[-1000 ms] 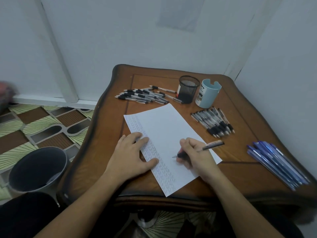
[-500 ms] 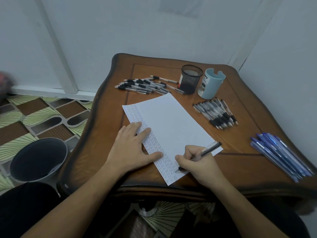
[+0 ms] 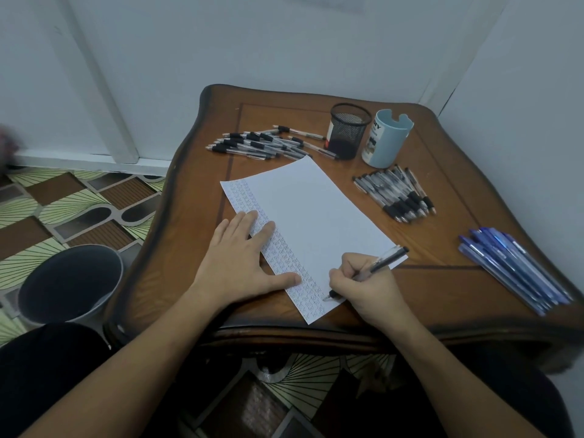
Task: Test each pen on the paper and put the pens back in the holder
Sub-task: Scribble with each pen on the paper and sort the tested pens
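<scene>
A white sheet of paper (image 3: 313,216) lies slanted on the wooden table (image 3: 442,279), with a band of small pen marks down its left edge. My left hand (image 3: 240,263) lies flat on that edge, fingers spread. My right hand (image 3: 363,289) grips a black pen (image 3: 384,259) whose tip touches the paper near its lower corner. A black mesh holder (image 3: 347,129) and a light blue cup holder (image 3: 387,139) stand at the back. Several black pens (image 3: 262,145) lie left of the mesh holder, and another pile of black pens (image 3: 396,192) lies in front of the blue cup.
Several blue pens (image 3: 512,267) lie at the table's right edge. A dark bucket (image 3: 69,282) stands on the patterned floor to the left of the table. White walls close in behind and to the right.
My right hand with the pen has moved down the paper toward its near corner, where the tip now rests. My left hand stays flat on the paper.
</scene>
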